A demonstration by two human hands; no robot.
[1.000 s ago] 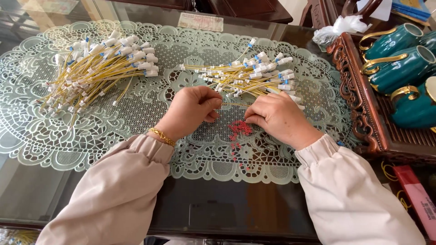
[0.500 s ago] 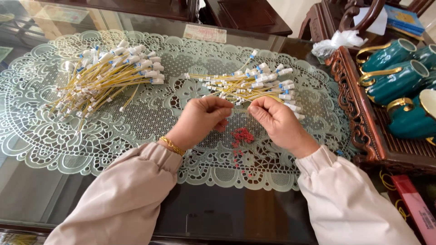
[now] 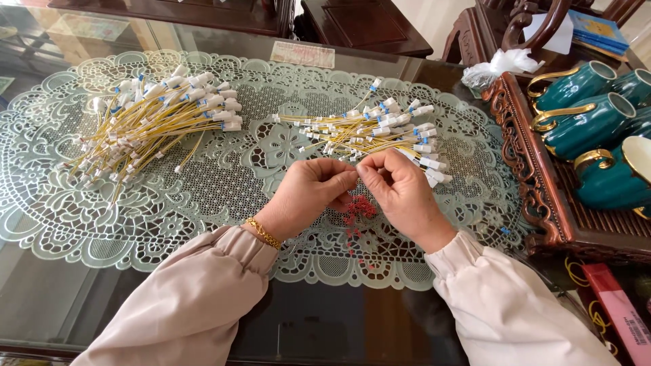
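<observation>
My left hand (image 3: 308, 196) and my right hand (image 3: 401, 193) meet fingertip to fingertip over a lace mat (image 3: 224, 183), pinching a small part too tiny to make out. My right hand also holds a short yellow cable with a white connector (image 3: 428, 165) sticking out to the right. Right behind the hands lies a pile of yellow cables with white and blue connectors (image 3: 369, 131). A second, larger pile (image 3: 152, 122) lies at the far left of the mat. Small red pieces (image 3: 358, 211) are scattered on the mat just below the hands.
A carved dark wooden tray (image 3: 542, 196) on the right holds teal cups with gold handles (image 3: 583, 118). A white crumpled wrapper (image 3: 502, 64) lies at its far end. The mat rests on a glass-topped dark table (image 3: 325, 325). A red box (image 3: 620, 312) sits at the lower right.
Both hands have stayed together over the red pieces, with the fingertips working closer. The view has tilted slightly, so the scene sits a little lower in the picture.
</observation>
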